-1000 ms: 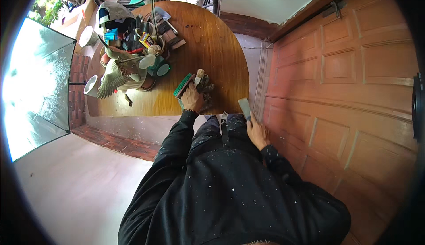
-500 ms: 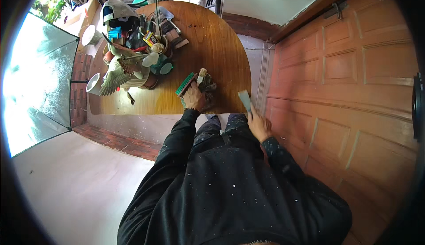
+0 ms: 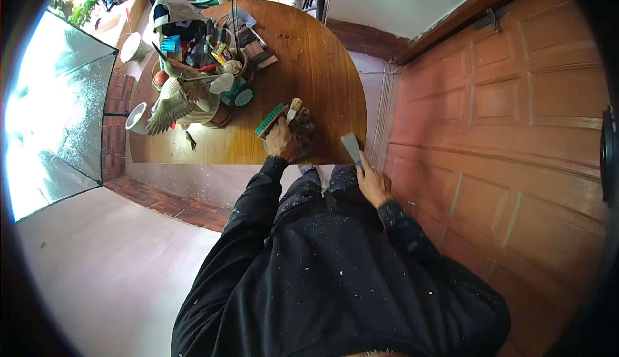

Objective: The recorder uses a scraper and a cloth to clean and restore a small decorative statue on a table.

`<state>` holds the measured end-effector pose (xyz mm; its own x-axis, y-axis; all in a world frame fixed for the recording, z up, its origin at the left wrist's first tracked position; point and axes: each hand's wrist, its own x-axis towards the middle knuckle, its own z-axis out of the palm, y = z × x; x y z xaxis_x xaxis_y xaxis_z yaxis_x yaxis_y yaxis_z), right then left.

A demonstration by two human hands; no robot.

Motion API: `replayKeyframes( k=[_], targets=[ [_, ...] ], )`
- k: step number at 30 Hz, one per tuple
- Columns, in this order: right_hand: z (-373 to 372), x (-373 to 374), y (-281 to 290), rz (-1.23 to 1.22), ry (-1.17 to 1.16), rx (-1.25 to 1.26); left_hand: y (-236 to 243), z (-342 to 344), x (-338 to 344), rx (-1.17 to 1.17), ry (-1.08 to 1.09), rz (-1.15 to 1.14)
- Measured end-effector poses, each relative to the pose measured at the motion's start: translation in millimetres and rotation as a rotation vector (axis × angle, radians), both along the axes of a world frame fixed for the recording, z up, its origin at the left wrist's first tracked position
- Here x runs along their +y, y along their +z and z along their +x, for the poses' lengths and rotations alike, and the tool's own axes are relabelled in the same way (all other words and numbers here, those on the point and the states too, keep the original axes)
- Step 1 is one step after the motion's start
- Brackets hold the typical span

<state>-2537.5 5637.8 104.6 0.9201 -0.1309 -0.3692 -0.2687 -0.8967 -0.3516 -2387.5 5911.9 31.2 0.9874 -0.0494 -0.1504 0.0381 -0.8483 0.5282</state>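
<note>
My left hand (image 3: 280, 143) is over the near part of the wooden table (image 3: 316, 54), its fingers closed on a scrub brush (image 3: 271, 120). The brush's green bristles face up and away from me. Just right of that hand lies a dark, crumpled rag-like thing (image 3: 302, 126), partly hidden. A stubby piece with a pale end (image 3: 294, 106) rests against it. My right hand (image 3: 374, 184), closed round a handle, holds a putty knife (image 3: 351, 145) at the table's right front corner. Its wide grey blade points away from me, over the tabletop.
At the table's left stand a bird figure (image 3: 173, 102), a grey cap (image 3: 177, 10), a green-rimmed jar (image 3: 244, 97) and a yellow box (image 3: 222, 54). A scraper (image 3: 250, 22) lies behind. A wooden door (image 3: 477, 138) stands at right, a lit softbox-like panel (image 3: 58, 112) at left.
My right hand and the putty knife have shifted slightly left, and the blade tilts further left over the tabletop. My left hand and the scrub brush have barely moved.
</note>
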Motion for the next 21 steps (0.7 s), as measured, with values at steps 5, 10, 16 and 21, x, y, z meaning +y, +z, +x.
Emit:
replayKeyframes(
  k=[5, 10, 16, 21],
  targets=[
    [-20.9, -2.6, 6.7, -0.023, 0.026, 0.086, 15.3, 9.1, 25.1, -0.137, 0.091, 0.162],
    [77.2, 20.7, -12.7, 0.025, 0.011, -0.070, 38.8, 5.7, 29.7, -0.032, 0.168, 0.063],
    [27.7, 5.3, 9.3, 0.002, 0.038, 0.121, 16.6, -24.3, 45.1, -0.123, 0.062, 0.065],
    [7.6, -3.0, 2.3, -0.054, 0.038, 0.145, 4.7, -21.8, 45.6, 0.017, 0.140, 0.156]
  ],
)
